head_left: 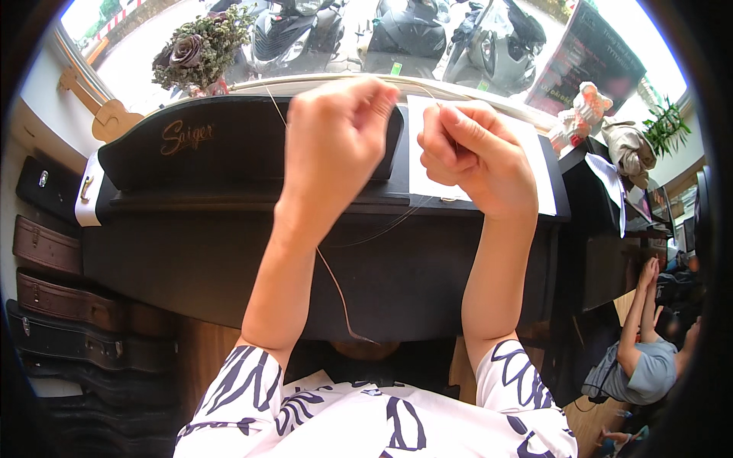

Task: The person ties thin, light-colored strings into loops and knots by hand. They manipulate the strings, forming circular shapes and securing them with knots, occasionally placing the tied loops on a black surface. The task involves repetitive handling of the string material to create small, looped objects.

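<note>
Both my hands are raised over a black desk (206,237) with a curved upright back panel. My left hand (332,126) is closed, thumb and fingers pinched around a thin copper-coloured string (338,290). One length of it hangs below the left wrist and curls near the desk's front edge; another sticks out left of the hand. My right hand (485,153) is also closed, fingertips pinched together in front of a white sheet (544,183). A fine strand arches between the two hands. Thin dark strands loop lower, over the desk. What lies inside the fingers is mostly hidden.
Instrument cases (65,328) are stacked at the left. A dried flower bunch (195,53) stands by the window, motorbikes (405,38) beyond the glass. A white figurine (588,107) and a plant (666,126) sit at the far right. Another person (637,366) is at the right.
</note>
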The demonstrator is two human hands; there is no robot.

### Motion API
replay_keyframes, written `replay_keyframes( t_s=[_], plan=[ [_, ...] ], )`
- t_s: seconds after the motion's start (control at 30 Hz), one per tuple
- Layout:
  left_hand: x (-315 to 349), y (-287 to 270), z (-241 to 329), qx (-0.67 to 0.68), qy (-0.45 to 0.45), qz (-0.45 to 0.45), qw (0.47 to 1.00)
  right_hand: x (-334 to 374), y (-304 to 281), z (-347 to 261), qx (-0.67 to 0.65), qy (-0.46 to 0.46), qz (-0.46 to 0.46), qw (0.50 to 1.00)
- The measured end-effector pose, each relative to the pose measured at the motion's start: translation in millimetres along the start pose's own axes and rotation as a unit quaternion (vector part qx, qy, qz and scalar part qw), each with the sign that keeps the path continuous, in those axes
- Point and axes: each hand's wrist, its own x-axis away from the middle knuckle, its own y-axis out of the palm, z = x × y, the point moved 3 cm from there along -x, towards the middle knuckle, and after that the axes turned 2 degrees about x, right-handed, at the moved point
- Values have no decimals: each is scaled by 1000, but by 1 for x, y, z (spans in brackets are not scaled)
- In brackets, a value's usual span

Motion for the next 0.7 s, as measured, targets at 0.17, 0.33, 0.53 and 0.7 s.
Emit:
replay_keyframes(
  t_s=[0.17, 0.33, 0.53, 0.7],
  plan=[
    [13, 26, 12, -20, 36, -188, 981, -5, -7, -1, -24, -91, 94, 991],
    [23, 23, 22, -79, 52, -297, 950, -3, -14, -5, 98, -124, 220, 962],
    [33, -2, 26, -35, 104, -365, 925, 10, -10, -6, 306, -43, 55, 949],
    [24, -23, 36, 85, 147, -353, 920, 25, 5, -18, 342, 73, -111, 930]
  ],
)
